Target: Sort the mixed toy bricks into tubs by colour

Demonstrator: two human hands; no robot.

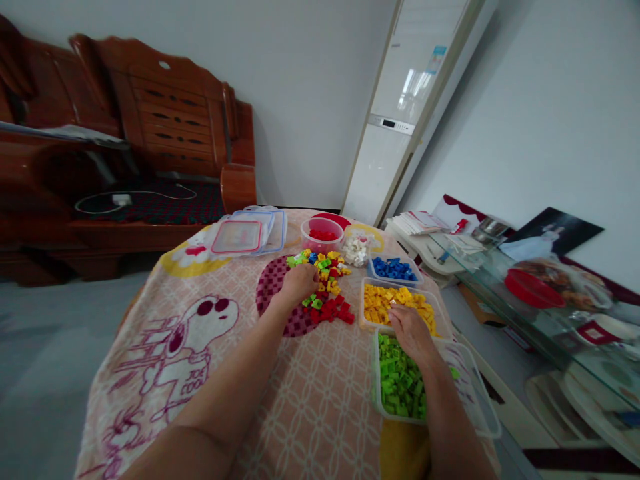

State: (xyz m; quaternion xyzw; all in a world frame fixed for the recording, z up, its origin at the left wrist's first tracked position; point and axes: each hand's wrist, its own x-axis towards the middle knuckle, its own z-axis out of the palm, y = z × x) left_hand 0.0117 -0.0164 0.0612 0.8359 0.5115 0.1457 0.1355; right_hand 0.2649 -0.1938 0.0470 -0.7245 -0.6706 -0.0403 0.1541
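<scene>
Head view: right hand (411,331) fingers curled over yellow-brick tub (369,313); left hand (300,282) fingers unclear.

The bricks (325,287) are glossy plastic, smooth-faced. The tubs (373,313) and lids (240,235) are clear, smooth plastic with a slight shine. A soft matt cloth (200,347) with a printed pattern covers the table. The bench (165,113) behind is dark polished wood. The side shelf (550,313) is shiny glass.
</scene>
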